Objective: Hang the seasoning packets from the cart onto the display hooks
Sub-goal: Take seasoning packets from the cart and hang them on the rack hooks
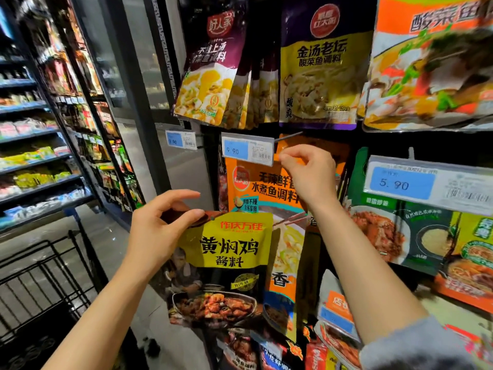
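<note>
yellow-black seasoning packet (pixel 224 263) | upright, held by top edge | below orange packet's display hook (pixel 289 136)

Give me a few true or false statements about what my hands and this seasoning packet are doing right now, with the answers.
1. The left hand pinches the top of the yellow and black seasoning packet. True.
2. The right hand rests on the cart. False: it is raised at the 9.90 price tag, fingers pinched beside it.
3. The packet already hangs on a hook. False: it is held in the air.
4. The shopping cart is at lower left. True.
</note>
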{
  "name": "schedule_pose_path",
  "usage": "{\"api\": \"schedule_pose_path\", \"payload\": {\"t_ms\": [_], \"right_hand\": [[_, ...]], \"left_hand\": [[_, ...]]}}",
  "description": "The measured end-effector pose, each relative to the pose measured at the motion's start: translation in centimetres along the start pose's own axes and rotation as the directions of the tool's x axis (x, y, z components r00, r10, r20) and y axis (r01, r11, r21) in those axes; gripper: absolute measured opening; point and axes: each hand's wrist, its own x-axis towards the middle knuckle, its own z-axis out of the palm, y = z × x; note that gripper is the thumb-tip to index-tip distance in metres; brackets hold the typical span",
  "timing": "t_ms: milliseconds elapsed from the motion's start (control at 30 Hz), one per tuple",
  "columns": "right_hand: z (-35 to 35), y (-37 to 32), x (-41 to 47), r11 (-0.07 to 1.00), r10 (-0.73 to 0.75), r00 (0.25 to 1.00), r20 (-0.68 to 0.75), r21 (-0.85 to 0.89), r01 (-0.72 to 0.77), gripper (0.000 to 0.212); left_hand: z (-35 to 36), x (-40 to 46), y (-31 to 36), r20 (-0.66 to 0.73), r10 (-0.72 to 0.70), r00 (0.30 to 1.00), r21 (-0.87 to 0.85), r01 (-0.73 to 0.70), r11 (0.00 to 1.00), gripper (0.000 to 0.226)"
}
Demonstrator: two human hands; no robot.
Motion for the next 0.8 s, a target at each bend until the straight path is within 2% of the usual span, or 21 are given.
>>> {"api": "schedule_pose_path", "payload": {"t_ms": [200, 367, 433, 500, 567, 633, 667, 700, 733, 767, 800], "right_hand": [[0.4, 1.1, 0.9, 0.998, 0.046, 0.998, -0.043, -0.028, -0.047, 0.014], [-0.7, 2.5, 2.1, 0.997, 0.063, 0.998, -0.015, 0.041, -0.062, 0.017], [-0.4, 3.3, 2.5, 0.998, 0.068, 0.998, -0.002, 0.007, -0.068, 0.020], [-0.3, 3.8, 2.3, 0.986, 0.004, 1.000, 0.003, -0.165, -0.004, 0.025], [-0.4, 4.5, 1.2, 0.857, -0.247, 0.969, -0.007, -0.468, 0.215, 0.034], [-0.2, 5.1, -0.6, 0.598, -0.559, 0.823, 0.103, -0.638, 0.485, 0.040], [0.0, 5.4, -1.5, 0.472, -0.641, 0.727, 0.244, -0.621, 0.625, 0.041], [0.0, 5.7, -2.2, 0.377, -0.645, 0.643, 0.412, -0.560, 0.737, 0.046], [-0.1, 5.7, -2.4, 0.307, -0.563, 0.581, 0.588, -0.504, 0.807, 0.055], [0.0, 6.0, -2.4, 0.260, -0.415, 0.541, 0.732, -0.474, 0.841, 0.064], [0.0, 6.3, -2.0, 0.230, -0.285, 0.523, 0.803, -0.472, 0.851, 0.067]], "left_hand": [[1.1, 0.8, 0.6, 0.046, 0.011, 0.999, 0.069, -0.014, 0.998, 0.042], [2.2, 1.2, 0.9, 0.027, -0.015, 1.000, 0.098, 0.012, 0.995, 0.039], [2.6, 1.2, 1.2, 0.014, -0.025, 1.000, 0.109, 0.024, 0.994, 0.037], [2.8, 1.1, 1.5, 0.009, -0.028, 1.000, 0.112, 0.027, 0.993, 0.033], [2.8, 0.9, 1.7, 0.004, -0.023, 1.000, 0.109, 0.023, 0.994, 0.034], [2.6, 0.7, 1.5, -0.011, -0.017, 1.000, 0.106, 0.018, 0.994, 0.037], [2.4, 0.5, 1.4, -0.020, -0.019, 1.000, 0.109, 0.022, 0.994, 0.037], [2.3, 0.5, 1.2, -0.029, -0.022, 0.999, 0.111, 0.025, 0.993, 0.037], [2.3, 0.4, 1.1, -0.034, -0.026, 0.999, 0.114, 0.030, 0.993, 0.037], [2.3, 0.3, 0.9, -0.033, -0.034, 0.999, 0.118, 0.037, 0.992, 0.036], [2.3, 0.2, 0.8, -0.026, -0.039, 0.999, 0.125, 0.042, 0.991, 0.035]]}}
